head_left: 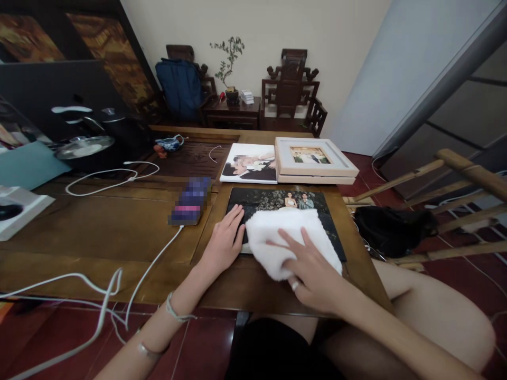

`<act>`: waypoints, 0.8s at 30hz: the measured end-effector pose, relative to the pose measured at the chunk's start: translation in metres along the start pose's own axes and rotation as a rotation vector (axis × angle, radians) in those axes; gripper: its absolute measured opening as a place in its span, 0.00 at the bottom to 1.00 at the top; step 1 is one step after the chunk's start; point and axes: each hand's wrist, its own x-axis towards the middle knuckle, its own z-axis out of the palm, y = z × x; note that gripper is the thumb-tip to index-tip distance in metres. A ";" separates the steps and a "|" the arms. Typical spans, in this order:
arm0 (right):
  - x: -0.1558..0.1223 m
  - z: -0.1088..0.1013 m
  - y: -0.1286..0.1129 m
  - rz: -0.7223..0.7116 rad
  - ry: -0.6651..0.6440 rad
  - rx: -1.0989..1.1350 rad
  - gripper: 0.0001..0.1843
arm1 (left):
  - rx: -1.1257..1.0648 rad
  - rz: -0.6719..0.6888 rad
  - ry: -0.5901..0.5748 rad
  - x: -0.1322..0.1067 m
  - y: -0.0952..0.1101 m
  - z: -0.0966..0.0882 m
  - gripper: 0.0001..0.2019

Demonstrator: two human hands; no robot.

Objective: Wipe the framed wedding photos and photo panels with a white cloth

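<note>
A dark photo panel (273, 198) showing two people before foliage lies flat near the table's right end. My left hand (226, 237) rests along its left edge, fingers stretched out and lying flat, grasping nothing. Over the panel's lower part is spread a fluffy white cloth (273, 227). My right hand (312, 269), with a ring on one finger, presses down on this cloth; two fingers reach across it while others curl into its folds. The cloth and my hands hide much of the panel's lower half.
Behind the panel lie a white-edged photo print (249, 163) and stacked pale wooden frames (317, 161). Left of my left hand, a phone (190, 200) is plugged into a white cable (152, 269). A lidded pot (85, 150) stands farther left. A bamboo rack (439, 166) stands at the right.
</note>
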 end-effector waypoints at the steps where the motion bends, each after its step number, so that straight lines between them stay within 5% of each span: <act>1: 0.011 -0.003 0.008 0.023 0.024 -0.011 0.21 | -0.003 0.002 0.005 0.000 0.000 0.000 0.21; 7: 0.092 -0.021 0.057 0.099 0.071 -0.141 0.21 | -0.019 0.009 0.017 0.001 -0.001 0.000 0.21; 11: 0.110 -0.019 0.061 0.096 0.111 -0.186 0.22 | -0.028 0.009 0.013 0.000 0.000 -0.001 0.21; 20: 0.012 0.007 -0.013 -0.036 -0.004 -0.086 0.18 | -0.044 0.001 -0.016 0.000 -0.002 0.000 0.22; 24: -0.026 0.000 -0.003 -0.020 -0.027 -0.040 0.17 | -0.025 -0.005 -0.010 0.001 -0.001 0.000 0.21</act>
